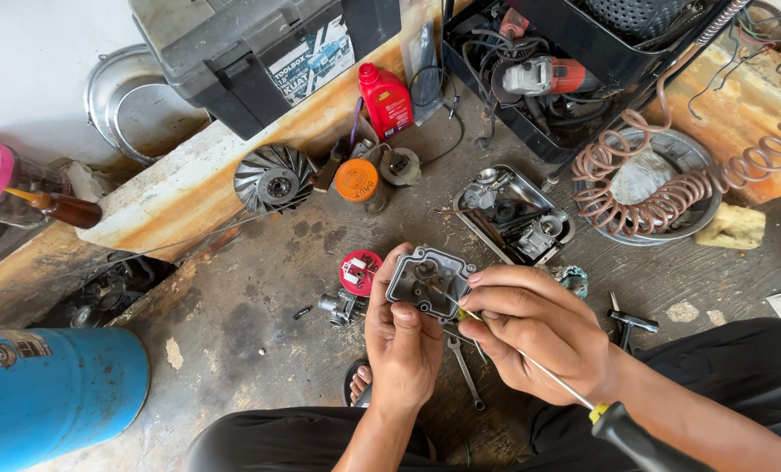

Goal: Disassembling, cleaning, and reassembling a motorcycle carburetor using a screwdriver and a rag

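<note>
My left hand (401,336) grips a grey metal carburettor bowl (430,281), its open side facing me. My right hand (535,328) pinches the thin shaft of a long screwdriver (622,428) with a black and yellow handle; the tip rests inside the bowl. Both hands are held above a stained concrete floor (251,306), over my knees.
On the floor lie a spanner (465,371), a red round cap (360,271), a small metal part (340,306), a metal tray of carburettor parts (513,214), a coiled air hose (670,188), a red oil bottle (386,100), a fan rotor (275,179), a black toolbox (251,44) and a blue cylinder (49,393).
</note>
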